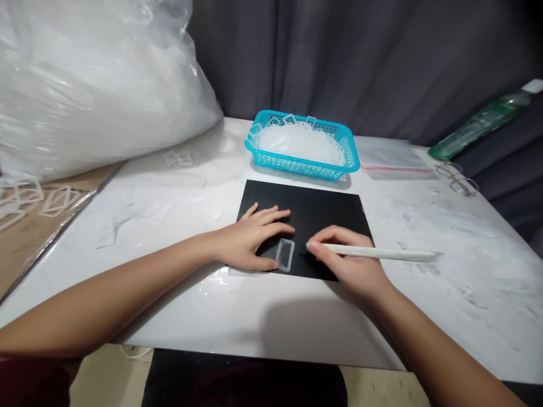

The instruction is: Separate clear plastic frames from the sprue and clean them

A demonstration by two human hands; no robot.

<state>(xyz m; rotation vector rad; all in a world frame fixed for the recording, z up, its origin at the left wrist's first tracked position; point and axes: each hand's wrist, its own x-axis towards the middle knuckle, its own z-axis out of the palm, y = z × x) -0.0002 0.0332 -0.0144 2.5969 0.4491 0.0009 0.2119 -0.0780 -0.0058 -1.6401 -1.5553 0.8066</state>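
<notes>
A small clear rectangular plastic frame (285, 255) lies on a black mat (314, 200) in the middle of the table. My left hand (253, 237) rests with fingers spread on the mat's left part, its thumb tip against the frame's lower left corner. To the right of the frame, my right hand (352, 257) grips a long white pen-like stick (382, 252) between thumb and fingers. The stick's short end points left toward the frame, and its long end reaches out to the right. A gap separates the right fingertips from the frame.
Behind the mat stands a blue basket (297, 164) heaped with white plastic pieces. A big plastic bag (97, 85) bulges at the back left, near loose frames (59, 200). At the right are a zip bag (394, 161), glasses (460, 180) and a green bottle (479, 124).
</notes>
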